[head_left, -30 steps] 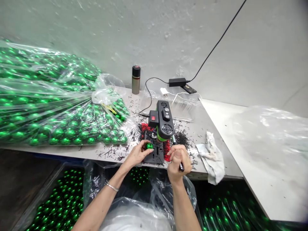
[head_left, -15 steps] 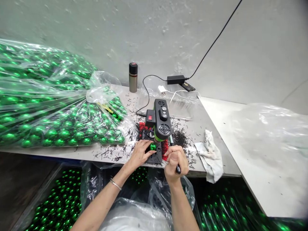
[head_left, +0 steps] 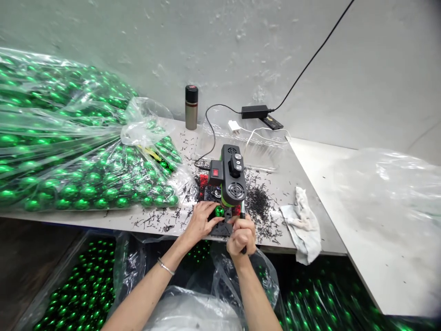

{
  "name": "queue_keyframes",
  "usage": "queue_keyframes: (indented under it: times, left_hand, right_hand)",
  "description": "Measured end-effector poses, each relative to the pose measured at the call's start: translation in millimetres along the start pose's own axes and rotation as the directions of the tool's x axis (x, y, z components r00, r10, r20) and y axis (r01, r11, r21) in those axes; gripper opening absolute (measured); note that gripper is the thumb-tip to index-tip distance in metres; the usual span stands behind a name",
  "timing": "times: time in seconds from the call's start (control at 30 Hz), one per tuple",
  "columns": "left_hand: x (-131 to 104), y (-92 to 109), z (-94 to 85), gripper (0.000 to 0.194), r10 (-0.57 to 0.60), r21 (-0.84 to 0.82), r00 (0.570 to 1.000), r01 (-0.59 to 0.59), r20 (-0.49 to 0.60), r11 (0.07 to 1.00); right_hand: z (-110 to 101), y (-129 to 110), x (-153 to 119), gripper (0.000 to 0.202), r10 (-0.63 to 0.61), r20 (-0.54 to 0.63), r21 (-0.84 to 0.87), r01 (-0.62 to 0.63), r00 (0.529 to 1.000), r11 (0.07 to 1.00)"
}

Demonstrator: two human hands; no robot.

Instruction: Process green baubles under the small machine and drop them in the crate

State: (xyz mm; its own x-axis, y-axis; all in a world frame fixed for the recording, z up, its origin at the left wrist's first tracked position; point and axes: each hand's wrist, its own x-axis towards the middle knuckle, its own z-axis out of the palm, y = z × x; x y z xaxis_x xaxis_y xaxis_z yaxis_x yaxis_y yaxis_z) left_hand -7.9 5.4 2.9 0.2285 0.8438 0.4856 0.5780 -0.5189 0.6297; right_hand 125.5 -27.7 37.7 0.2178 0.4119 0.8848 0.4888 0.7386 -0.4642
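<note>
Beneath the head of a small black bench press, a shiny green ball sits over the dark base plate. My left hand steadies this ball, fingers at its far left side and thumb in front. My right hand is wrapped round the black-gripped lever handle on the press's right side. The underside of the press head, where it meets the ball, is partly hidden. Small black pins are strewn around the press.
A clear bag of green balls fills the table's left side. At the back stand a flask and a power adapter with cables. A white cloth hangs over the front edge. More green balls lie below the table.
My right hand has swung the lever leftward, closer to the press base. My left hand stays at the green ball. The camera view has shifted slightly.
</note>
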Motion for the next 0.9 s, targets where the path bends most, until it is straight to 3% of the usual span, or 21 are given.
queue_keyframes:
  times: [0.1,0.27,0.47,0.6,0.73,0.8,0.9]
  left_hand:
    - [0,-1,0.5,0.033,0.018,-0.005,1.0,-0.018,-0.018,1.0]
    - [2,-2,1.2,0.032,0.013,-0.017,1.0,-0.013,-0.007,1.0]
    - [1,3,-4.5,0.032,-0.024,-0.057,0.999,0.026,0.034,0.998]
    - [-26,17,-23.4,0.034,0.016,-0.04,0.998,-0.014,0.06,0.999]
    - [-50,22,-46.6,0.049,0.088,0.0,0.983,-0.09,0.161,0.996]
    - [-44,14,-57.5,0.053,0.067,0.056,0.988,-0.076,0.138,0.996]
    - [-8,-10,-73.6,0.04,-0.029,0.217,0.999,0.023,0.024,0.976]
  right_hand:
    - [-3,2,1,0.036,-0.013,0.021,-0.036,0.014,1.0,0.999]
    - [-9,1,4,0.033,-0.109,0.187,-0.097,0.129,0.976,0.987]
    - [-8,-25,46,0.034,0.078,0.02,-0.032,-0.077,0.997,0.996]
    - [-8,-43,75,0.032,0.213,0.037,-0.053,-0.211,0.976,0.976]
    - [-4,-44,71,0.036,0.175,-0.024,-0.015,-0.176,0.984,0.984]
    - [0,-41,64,0.037,0.154,-0.06,0.012,-0.154,0.986,0.988]
    - [2,-38,57,0.038,0.141,-0.09,0.031,-0.139,0.986,0.99]
